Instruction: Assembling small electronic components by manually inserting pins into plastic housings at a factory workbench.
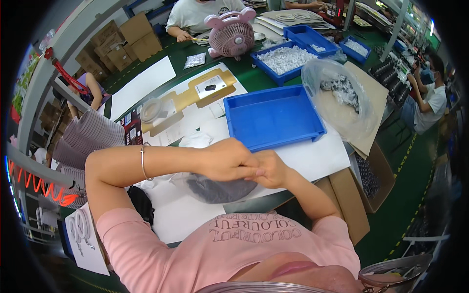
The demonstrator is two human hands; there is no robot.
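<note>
The left hand point(227, 160) and right hand point(271, 168) met over a clear bag point(215, 189) of dark parts, their fingertips hidden against each other, so the grip could not be judged. The bag's contents were too blurred to identify. A seated person point(202, 14) across the table was cut off at the top edge.

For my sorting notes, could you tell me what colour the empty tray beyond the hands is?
The tray is bright blue, shown clearly in the head view.

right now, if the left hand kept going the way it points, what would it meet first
The left hand points rightward and already touches the right hand; that comes first, though depth is hard to judge.
</note>
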